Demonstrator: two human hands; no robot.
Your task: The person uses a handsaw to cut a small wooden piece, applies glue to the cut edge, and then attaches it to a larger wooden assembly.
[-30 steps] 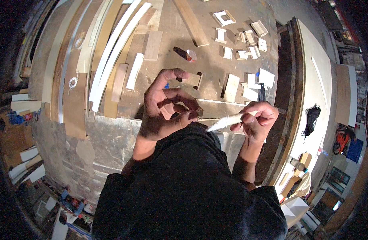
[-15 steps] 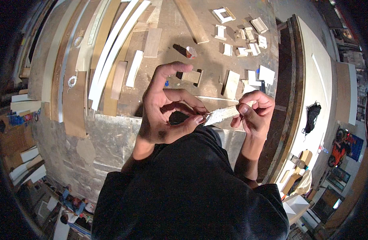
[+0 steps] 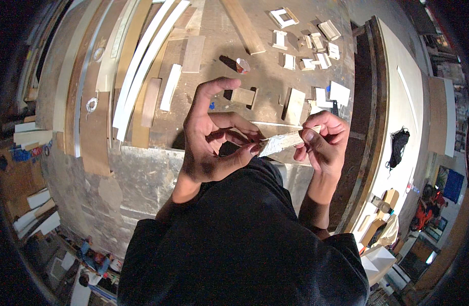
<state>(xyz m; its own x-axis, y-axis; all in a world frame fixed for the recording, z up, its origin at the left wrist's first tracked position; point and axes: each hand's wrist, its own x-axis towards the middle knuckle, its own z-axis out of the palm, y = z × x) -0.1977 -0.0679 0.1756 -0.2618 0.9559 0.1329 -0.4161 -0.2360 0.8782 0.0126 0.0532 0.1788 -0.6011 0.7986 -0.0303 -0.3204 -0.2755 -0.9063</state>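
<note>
A short flat strip (image 3: 280,145) with a crinkled silvery-white face is stretched between my two hands, above the near edge of the workbench. My left hand (image 3: 200,145) pinches its left end between thumb and fingertips, with the index finger raised and curled away. At the other end, the thumb and fingers of my right hand (image 3: 329,138) are closed on the strip, and a pale tip sticks out past them. Just beyond my hands lie a small H-shaped wooden piece (image 3: 243,96) and a flat wooden block (image 3: 294,105). A small red-and-white cup (image 3: 242,65) stands farther back.
Long boards and white strips (image 3: 142,76) cover the bench's left side. Several small wooden assemblies (image 3: 316,43) sit at the far right, and white pieces (image 3: 339,94) lie nearer. Beyond a gap stands a second pale table (image 3: 402,102) carrying a black cord bundle (image 3: 398,148).
My right hand has shifted slightly up and left, and the strip's crinkled face is turned more into view. My left hand keeps its pinch. A red-orange shape at the far right has moved downward.
</note>
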